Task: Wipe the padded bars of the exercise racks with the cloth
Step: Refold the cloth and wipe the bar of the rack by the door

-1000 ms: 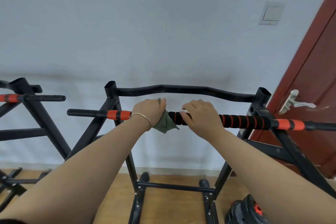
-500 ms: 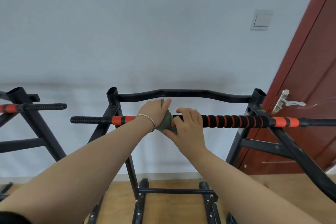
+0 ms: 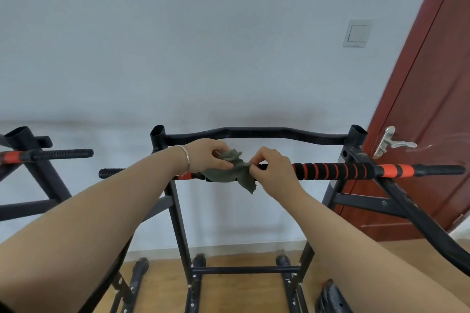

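Both hands are pinching the green cloth point(image 3: 230, 169) right at the padded bar point(image 3: 333, 171) of the middle rack point(image 3: 254, 133): the left hand point(image 3: 207, 156) is gripping its left side with curled fingers, and the right hand point(image 3: 273, 166) is nipping its right edge. The cloth is bunching up over the bar between them, one corner dangling below. A second rack point(image 3: 30, 155) is sitting off to the left, and a door point(image 3: 432, 109) is standing on the right.

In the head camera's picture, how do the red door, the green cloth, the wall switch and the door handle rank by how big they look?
Largest: red door, by far.
Next: green cloth, though it is nearer the camera.
Last: wall switch and door handle look about alike, so I leave them unranked.
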Available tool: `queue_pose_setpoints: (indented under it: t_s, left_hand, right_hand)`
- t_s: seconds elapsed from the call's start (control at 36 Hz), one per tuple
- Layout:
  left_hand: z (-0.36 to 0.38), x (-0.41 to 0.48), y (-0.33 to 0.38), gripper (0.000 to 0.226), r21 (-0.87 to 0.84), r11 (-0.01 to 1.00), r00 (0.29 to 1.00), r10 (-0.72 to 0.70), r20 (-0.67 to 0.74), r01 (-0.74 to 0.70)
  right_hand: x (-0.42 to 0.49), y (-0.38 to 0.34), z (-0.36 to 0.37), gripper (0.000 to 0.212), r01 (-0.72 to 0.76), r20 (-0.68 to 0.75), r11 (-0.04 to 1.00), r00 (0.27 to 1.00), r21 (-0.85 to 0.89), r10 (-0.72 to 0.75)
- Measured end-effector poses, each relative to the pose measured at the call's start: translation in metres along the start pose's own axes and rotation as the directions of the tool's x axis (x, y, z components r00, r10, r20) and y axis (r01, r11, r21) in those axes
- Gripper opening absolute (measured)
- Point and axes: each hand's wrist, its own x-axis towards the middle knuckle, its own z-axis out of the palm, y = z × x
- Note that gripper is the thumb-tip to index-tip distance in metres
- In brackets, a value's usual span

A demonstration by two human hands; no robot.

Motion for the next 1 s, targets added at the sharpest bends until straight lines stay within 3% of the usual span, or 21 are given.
queue_pose_setpoints:
  t_s: [0.14, 0.31, 0.47, 0.58, 0.75, 0.92, 1.0]
  left_hand:
    - [0.007, 0.002, 0.003, 0.020, 0.007, 1.000, 0.988, 0.028, -0.153, -0.027]
    - [0.010, 0.004, 0.012, 0.028, -0.042, 0.999, 0.952, 0.008, -0.307, -0.022]
    - [0.005, 0.002, 0.021, 0.027, -0.115, 0.989, 0.950, 0.057, -0.306, -0.096]
    - [0.003, -0.001, 0.030, 0.013, -0.090, 0.988, 0.926, 0.083, -0.368, -0.124]
    - [0.002, -0.010, 0.044, 0.010, -0.090, 0.988, 0.910, 0.075, -0.408, -0.122]
    - [0.013, -0.011, 0.040, 0.026, 0.013, 0.998, 0.851, 0.058, -0.523, -0.060]
    - [0.021, -0.006, 0.033, 0.034, 0.092, 0.995, 0.864, 0.012, -0.503, 0.039]
  right_hand:
    - [0.004, -0.004, -0.017, 0.011, -0.043, 0.046, 0.995, 0.998, 0.095, 0.039]
    - [0.008, -0.006, -0.025, 0.018, -0.116, -0.008, 0.961, 0.993, 0.252, 0.122]
    - [0.012, -0.010, -0.036, 0.017, -0.133, -0.035, 0.928, 0.987, 0.348, 0.155]
    - [0.017, -0.008, -0.047, 0.021, -0.053, -0.051, 0.959, 0.996, 0.279, 0.070]
    - [0.022, -0.011, -0.073, 0.027, 0.009, 0.034, 0.976, 0.999, 0.217, -0.016]
    - [0.038, -0.006, -0.087, 0.024, -0.014, 0.232, 1.000, 0.973, 0.007, 0.012]
    - [0.048, 0.002, -0.078, 0.021, 0.029, 0.290, 0.992, 0.957, -0.121, 0.008]
